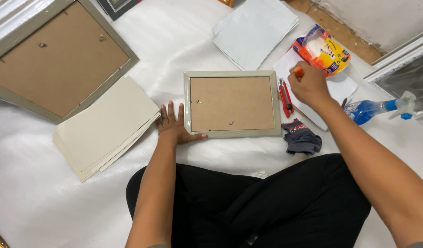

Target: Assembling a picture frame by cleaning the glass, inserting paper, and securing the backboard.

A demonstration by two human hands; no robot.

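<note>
My left hand (174, 125) lies flat, fingers spread, pinning the small picture frame (232, 104) face-down on the white sheet (32, 193) so it won't slide; right hand (308, 86) is clenched around an orange-tipped tool (298, 72) just right of it.

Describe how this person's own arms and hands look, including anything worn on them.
Both forearms are bare, with only a sliver of grey sleeve at the bottom edge of the view. The left hand and right hand wear no gloves; no rings, watch or bracelets show. Below them are black trousers.
</note>
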